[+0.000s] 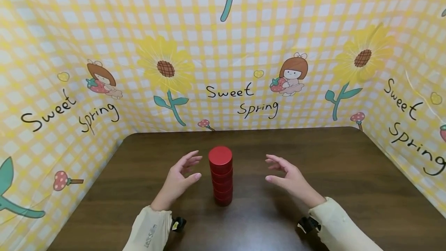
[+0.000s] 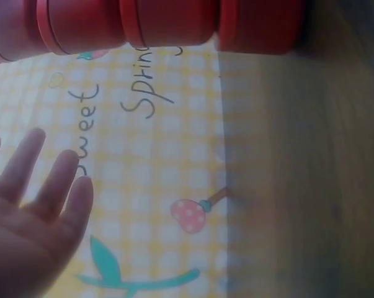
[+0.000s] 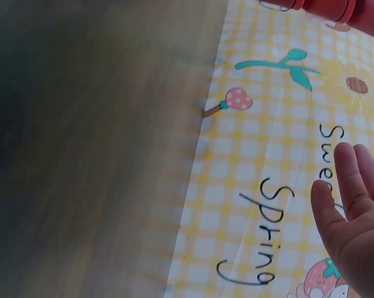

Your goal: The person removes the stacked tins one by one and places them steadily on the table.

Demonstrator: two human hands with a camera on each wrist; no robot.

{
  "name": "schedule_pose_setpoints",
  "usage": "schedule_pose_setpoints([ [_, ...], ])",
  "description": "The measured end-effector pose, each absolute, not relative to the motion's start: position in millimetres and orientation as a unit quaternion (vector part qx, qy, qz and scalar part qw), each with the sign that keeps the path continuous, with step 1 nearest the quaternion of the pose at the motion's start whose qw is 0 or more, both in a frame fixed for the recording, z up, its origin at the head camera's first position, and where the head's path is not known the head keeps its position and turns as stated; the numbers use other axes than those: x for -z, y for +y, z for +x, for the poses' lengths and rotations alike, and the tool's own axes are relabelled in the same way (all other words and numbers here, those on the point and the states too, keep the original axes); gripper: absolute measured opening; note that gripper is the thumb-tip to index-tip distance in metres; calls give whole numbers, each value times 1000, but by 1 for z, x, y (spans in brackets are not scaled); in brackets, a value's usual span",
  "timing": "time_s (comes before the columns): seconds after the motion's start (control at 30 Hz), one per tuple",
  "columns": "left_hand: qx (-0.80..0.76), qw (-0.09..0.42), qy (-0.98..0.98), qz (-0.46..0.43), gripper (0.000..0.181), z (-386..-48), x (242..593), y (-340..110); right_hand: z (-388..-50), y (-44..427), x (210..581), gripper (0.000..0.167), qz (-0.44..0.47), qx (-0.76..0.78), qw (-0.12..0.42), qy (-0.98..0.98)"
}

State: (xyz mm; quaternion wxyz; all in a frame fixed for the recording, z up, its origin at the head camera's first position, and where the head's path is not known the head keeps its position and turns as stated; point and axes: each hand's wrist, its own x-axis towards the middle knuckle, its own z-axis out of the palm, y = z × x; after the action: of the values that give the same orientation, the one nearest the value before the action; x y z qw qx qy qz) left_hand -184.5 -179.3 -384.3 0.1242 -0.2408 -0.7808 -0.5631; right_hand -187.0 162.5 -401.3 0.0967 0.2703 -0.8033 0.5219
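Observation:
A stack of several red cylindrical pieces (image 1: 222, 179) stands upright on the dark wooden table, in the middle of the head view. To its left, a short gap away, is my left hand (image 1: 179, 177), its fingers relaxed and holding nothing. My right hand (image 1: 290, 179) is farther off on the other side, also empty, with fingers loosely extended toward the stack. In the left wrist view the red stack (image 2: 168, 25) runs along the top edge above the left hand (image 2: 35, 230). The right wrist view catches only part of the stack (image 3: 326, 9), beyond the right hand (image 3: 360, 230).
The brown wooden table (image 1: 251, 220) has rounded far corners. A yellow checked cloth (image 1: 223, 49) with flowers and "Sweet Spring" lettering hangs behind it and along both sides. Dark wrist cameras (image 1: 178, 224) sit at the sleeve cuffs.

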Motion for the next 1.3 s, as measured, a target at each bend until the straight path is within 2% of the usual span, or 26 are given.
schedule_pose_setpoints([
  [0.23, 564, 116, -777, -254, 51, -186, 384, -170, -192, 147, 394, 57, 274, -541, 89, -790],
  [0.53, 566, 98, -783, -240, 54, -187, 384, -163, -195, 118, 383, 63, 286, -568, 49, -770],
  [0.7, 564, 84, -788, -232, 55, -188, 384, -159, -196, 106, 377, 64, 290, -572, 49, -766],
  [1.3, 567, 31, -791, -227, 71, -193, 384, -146, -194, 81, 358, 66, 291, -590, 23, -753],
])
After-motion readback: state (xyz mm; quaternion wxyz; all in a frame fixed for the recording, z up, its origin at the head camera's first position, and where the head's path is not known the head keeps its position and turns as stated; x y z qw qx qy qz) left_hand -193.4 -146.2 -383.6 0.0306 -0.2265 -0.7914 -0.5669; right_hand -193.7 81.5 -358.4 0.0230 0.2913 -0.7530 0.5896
